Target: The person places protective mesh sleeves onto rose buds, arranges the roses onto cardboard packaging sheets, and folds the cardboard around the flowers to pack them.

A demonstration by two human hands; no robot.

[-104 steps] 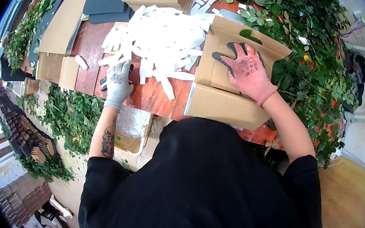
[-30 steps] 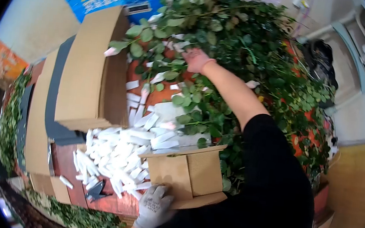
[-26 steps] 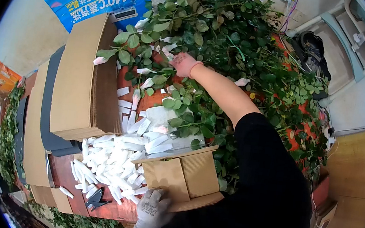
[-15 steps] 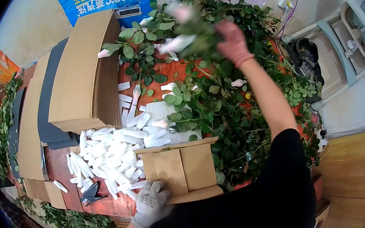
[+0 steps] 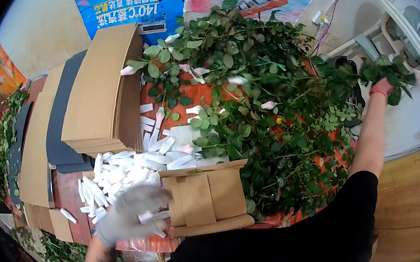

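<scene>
The right hand [image 5: 382,88] is curled round leafy rose stems [image 5: 393,74] right of the foliage heap [image 5: 274,156]; the blurred left hand's [image 5: 133,214] grip is unclear. Probably light and springy, perhaps thorny, they're best held along the stalks, sparing tender buds [image 5: 269,105].

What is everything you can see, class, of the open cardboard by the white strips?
The open cardboard is brown, with folded edges along its far and near sides and a panel inside. It lies on the red table between white strips and green leaves. The blurred left hand is by its left edge; contact is unclear.
</scene>
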